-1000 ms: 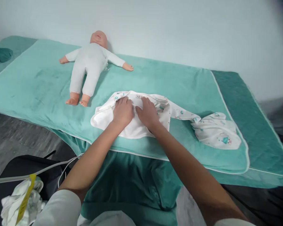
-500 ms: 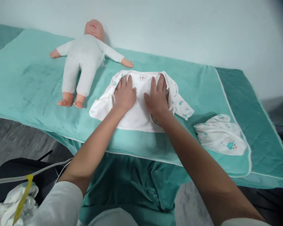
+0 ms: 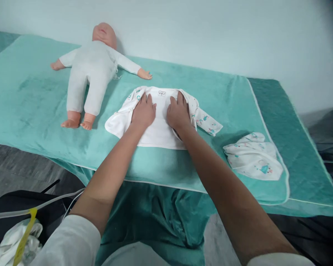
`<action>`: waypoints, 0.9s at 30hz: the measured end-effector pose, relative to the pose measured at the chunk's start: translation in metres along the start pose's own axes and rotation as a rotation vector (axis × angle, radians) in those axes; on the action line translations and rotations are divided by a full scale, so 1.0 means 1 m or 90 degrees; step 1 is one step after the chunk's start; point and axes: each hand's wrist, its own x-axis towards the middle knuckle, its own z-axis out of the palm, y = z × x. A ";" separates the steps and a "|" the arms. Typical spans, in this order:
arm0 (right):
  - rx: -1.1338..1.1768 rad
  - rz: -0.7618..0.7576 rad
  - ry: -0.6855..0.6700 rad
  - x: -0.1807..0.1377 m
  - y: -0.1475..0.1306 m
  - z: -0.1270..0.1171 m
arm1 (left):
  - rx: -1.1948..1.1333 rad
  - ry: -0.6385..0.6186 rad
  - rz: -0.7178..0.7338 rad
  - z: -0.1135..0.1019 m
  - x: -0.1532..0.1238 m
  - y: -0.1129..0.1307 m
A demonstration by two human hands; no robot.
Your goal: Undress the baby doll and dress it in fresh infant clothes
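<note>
A small white baby shirt [image 3: 161, 125] with a printed pattern lies spread open on the green cloth, its plain inside facing up and a tag at the neck. My left hand [image 3: 143, 113] rests flat on its left half, fingers pointing toward the collar, with the outer fingertips at the edge of the folded-back front panel. On the right half lies my right hand [image 3: 178, 112], its fingers extended and partly tucked beneath the other front panel. Both hands are open, pressing on the fabric. The patterned right sleeve [image 3: 209, 121] extends out to the right.
A baby doll [image 3: 93, 70] in a white suit lies on its back at the upper left. A bunched patterned white garment [image 3: 254, 157] is at the right. Green cloth [image 3: 211, 88] covers the table against a white wall. At lower left, a yellow-tagged cable [image 3: 13, 213] crosses a black chair.
The view has shifted slightly. My right hand has drawn closer to my left, and the shirt's collar sits a little nearer to me. Both hands remain on the fabric.
</note>
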 end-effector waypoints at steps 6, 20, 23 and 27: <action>-0.058 -0.025 -0.080 -0.002 -0.009 -0.009 | 0.033 0.013 0.030 -0.001 -0.036 0.006; -0.012 -0.214 -0.040 -0.180 -0.005 -0.037 | -0.082 -0.018 0.163 0.010 -0.264 0.008; -0.002 -0.123 0.022 -0.186 0.011 -0.045 | -0.167 -0.176 0.204 0.031 -0.329 0.002; -0.007 -0.010 0.063 -0.169 0.023 -0.050 | -0.133 -0.425 0.217 0.043 -0.372 0.007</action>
